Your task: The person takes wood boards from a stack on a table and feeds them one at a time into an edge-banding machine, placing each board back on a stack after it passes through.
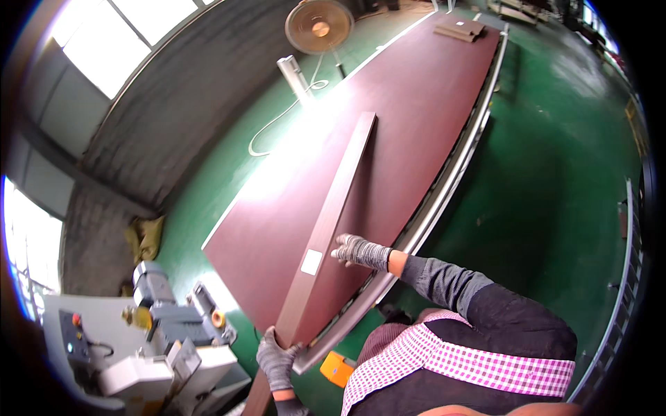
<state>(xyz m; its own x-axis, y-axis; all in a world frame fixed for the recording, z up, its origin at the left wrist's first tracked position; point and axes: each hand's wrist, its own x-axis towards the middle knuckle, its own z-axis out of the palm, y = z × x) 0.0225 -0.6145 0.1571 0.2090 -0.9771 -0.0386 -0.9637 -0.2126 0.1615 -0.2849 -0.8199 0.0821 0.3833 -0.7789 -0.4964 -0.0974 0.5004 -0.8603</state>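
A long brown plank (pixel 334 204) lies slantwise over a reddish-brown table (pixel 416 118), its near end sticking out past the table's edge. On its upper face is a white label (pixel 311 262). My left hand (pixel 277 357), in a grey knitted glove, grips the plank near that end, with thumb and fingers around its edges. My right hand (pixel 359 251), gloved in striped grey, hovers just right of the label. Its fingers are apart, and it holds nothing; whether the fingertips touch the plank's side I cannot tell.
Several short brown boards (pixel 459 29) lie at the table's far end. A metal rail (pixel 444 197) borders its right side. At the lower left stands a grey machine (pixel 166 319); a round fan (pixel 319 28) stands behind the table. An orange object (pixel 337 369) sits beside my apron.
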